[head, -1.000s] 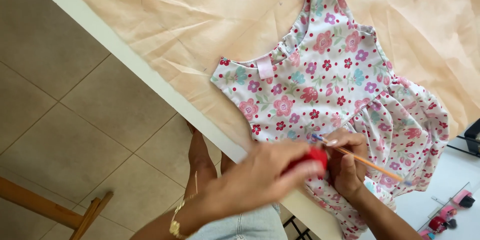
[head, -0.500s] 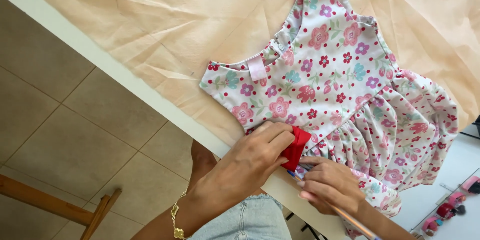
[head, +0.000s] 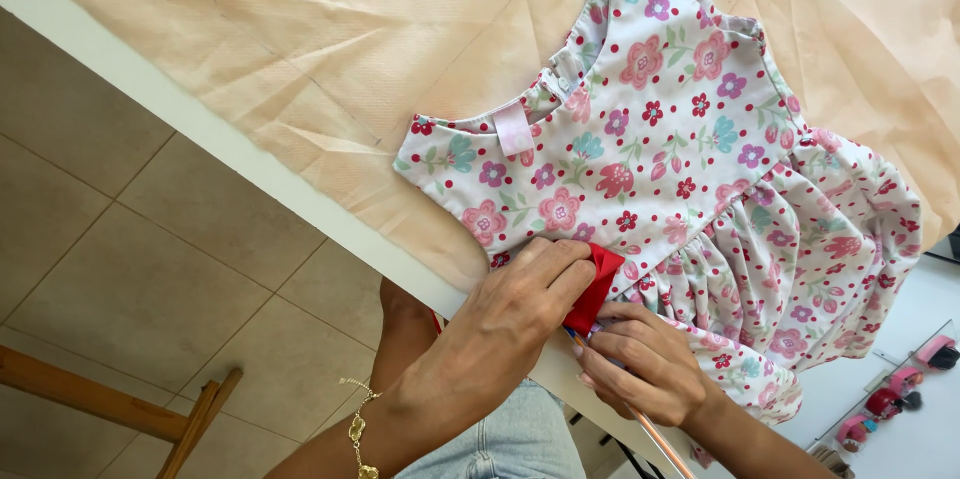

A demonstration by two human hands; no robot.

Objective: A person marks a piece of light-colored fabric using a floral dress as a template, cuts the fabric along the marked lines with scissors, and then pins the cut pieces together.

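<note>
Head view, left hand: the left hand point(head: 505, 324) sits at lower centre of the frame, its fingers point(head: 560, 269) bent over and pressing a folded red ribbon point(head: 592, 289) against the waist seam of the dress; thumb hidden, so the fingers are closed down on the ribbon rather than spread
Head view, right hand: the right hand point(head: 640, 364) lies just right of and below the left, fingers curled nearly closed around a thin wooden stick point(head: 655, 429) that runs down toward the lower edge; its fingertips touch the lower end of the ribbon
Ribbon: small, bright red, folded into a pointed shape, lying on the dress at the tabletop's near edge, between both hands
Dress: a white child's floral dress point(head: 690, 179) with pink, red and teal flowers, spread flat across the centre and right of the frame, neckline toward the upper left, gathered skirt toward the right; a pale pink label point(head: 514, 129) shows inside the neck
Tabletop: a white tabletop point(head: 200, 129) runs diagonally from upper left to lower right, covered by a creased beige cloth point(head: 330, 39) under the dress
Wrist: a gold bracelet point(head: 355, 429) hangs on the left wrist
Floor: beige tiled floor point(head: 120, 269) fills the left side, with a wooden chair leg point(head: 90, 404) at lower left
Far right: small pink and red objects point(head: 900, 399) lie on a white surface at lower right, too small to tell apart
</note>
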